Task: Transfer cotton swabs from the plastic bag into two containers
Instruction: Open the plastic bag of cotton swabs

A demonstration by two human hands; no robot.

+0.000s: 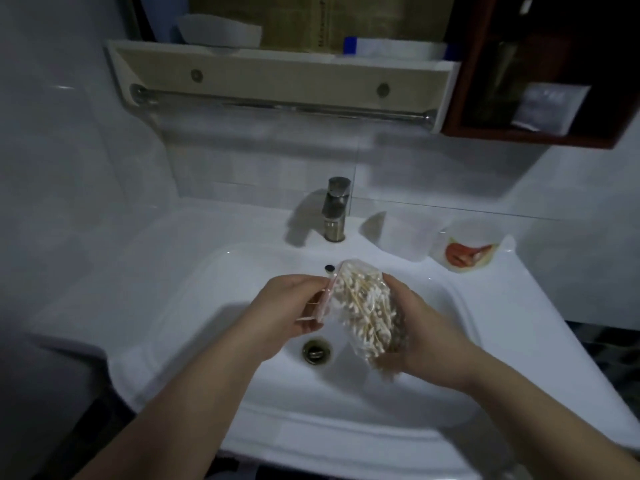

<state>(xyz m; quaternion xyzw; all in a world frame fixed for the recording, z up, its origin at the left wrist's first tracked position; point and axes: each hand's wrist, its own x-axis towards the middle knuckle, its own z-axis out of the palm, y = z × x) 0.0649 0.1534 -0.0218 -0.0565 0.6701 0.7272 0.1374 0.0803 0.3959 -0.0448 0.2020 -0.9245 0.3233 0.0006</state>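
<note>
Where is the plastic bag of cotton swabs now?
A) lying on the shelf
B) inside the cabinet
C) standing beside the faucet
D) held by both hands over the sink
D: the left hand and the right hand hold the plastic bag above the sink.

White washbasin (pixel 156 258): faucet (pixel 335 211), patterned cup (pixel 468 249), perhaps clear box (pixel 407 237), rear.
</note>
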